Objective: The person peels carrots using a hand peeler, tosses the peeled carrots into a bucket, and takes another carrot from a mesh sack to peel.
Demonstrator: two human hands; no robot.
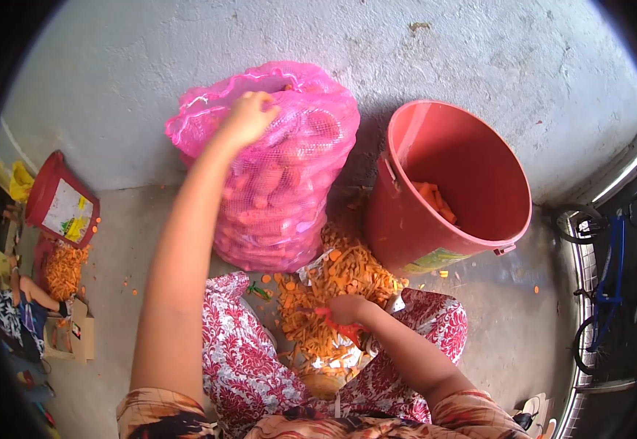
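Note:
At the mouth of a pink mesh bag [282,168] packed with carrots [267,183], my left hand [253,115] reaches over the opening. Its fingers are loosely bent and apart, and nothing shows in them. Low between my knees, my right hand [348,310] is closed around a red-handled tool [344,326]; its working end is not clear. Below and around that hand lies a heap of orange carrot peelings and pieces [348,274]. A large red bucket [399,208] stands tilted at the right of the bag, with peeled carrots [434,200] inside.
A grey wall [479,58] rises behind the bag and bucket. At the far left are another red bucket [44,190], a second peelings pile [66,271], a cardboard box [77,329] and another person's leg [40,293]. A blue bicycle [611,271] stands at the right.

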